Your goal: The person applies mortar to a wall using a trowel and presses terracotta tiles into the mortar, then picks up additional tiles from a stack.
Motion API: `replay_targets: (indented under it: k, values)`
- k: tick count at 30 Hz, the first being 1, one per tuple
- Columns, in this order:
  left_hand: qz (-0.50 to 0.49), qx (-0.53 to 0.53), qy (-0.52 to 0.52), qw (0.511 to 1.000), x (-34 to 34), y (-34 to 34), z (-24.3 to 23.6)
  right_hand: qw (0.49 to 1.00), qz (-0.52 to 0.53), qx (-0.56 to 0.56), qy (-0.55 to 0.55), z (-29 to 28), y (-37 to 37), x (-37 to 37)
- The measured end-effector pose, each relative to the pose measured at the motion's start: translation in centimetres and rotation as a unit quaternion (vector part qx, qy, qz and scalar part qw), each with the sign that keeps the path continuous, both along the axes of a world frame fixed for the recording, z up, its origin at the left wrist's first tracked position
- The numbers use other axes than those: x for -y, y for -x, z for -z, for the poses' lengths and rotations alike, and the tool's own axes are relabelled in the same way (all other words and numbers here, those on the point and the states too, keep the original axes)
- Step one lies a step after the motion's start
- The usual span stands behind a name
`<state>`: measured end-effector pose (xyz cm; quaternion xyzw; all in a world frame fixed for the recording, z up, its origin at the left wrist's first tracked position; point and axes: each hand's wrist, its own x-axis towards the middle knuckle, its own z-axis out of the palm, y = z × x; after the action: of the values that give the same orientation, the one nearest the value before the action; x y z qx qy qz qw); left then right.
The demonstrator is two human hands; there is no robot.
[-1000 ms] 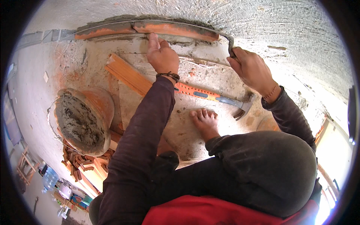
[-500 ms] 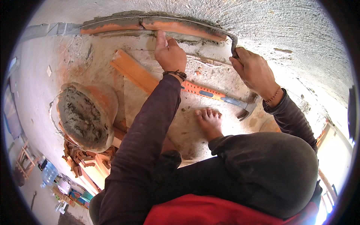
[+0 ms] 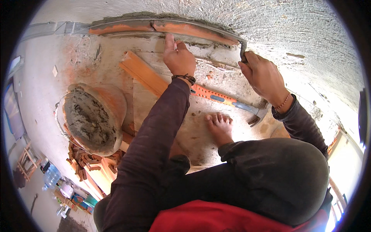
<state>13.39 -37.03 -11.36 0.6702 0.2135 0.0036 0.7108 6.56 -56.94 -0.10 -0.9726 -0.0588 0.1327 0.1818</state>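
Observation:
Along the base of the rough wall at top, terracotta strips [image 3: 193,31] sit in grey mortar, with a thin line above them. My left hand [image 3: 178,58] reaches to their lower edge, index finger stretched out against it and other fingers partly bent. My right hand [image 3: 262,77] is closed around a bent grey metal tool [image 3: 243,48] at the strips' right end. Below my left hand lies a loose orange terracotta strip [image 3: 142,73]. An orange-handled hammer [image 3: 216,96] lies between my hands and my bare foot.
A bucket of grey mortar [image 3: 91,116] stands at left, beside broken terracotta pieces [image 3: 89,164]. Farther off at lower left are a wooden frame [image 3: 29,162], a blue water jug [image 3: 52,176] and assorted clutter. A bright opening shows at far right.
Both hands and the scene have shifted slightly to the right in the picture. My left fingers remain at the strips' edge and my right hand keeps its grip on the tool.

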Motion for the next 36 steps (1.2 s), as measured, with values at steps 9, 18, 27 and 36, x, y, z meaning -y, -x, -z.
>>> replay_targets:
  k: [9,18,27,36]
  values:
    - [0.001,0.02,-0.123,0.992,-0.9,-0.6,0.5,1.0,-0.008,0.013,0.016,0.6,-0.5,-1.0]
    - [-0.003,0.051,-0.141,0.989,-1.6,-0.5,1.8,0.998,-0.056,0.024,0.008,1.0,-2.2,-5.7]
    - [-0.016,0.01,-0.064,0.998,-1.6,0.1,0.6,0.999,-0.043,-0.007,-0.013,-0.1,-2.4,-7.2]
    - [0.071,0.071,-0.202,0.974,-2.1,-1.7,0.4,0.993,0.02,-0.051,-0.101,-6.1,5.4,0.5]
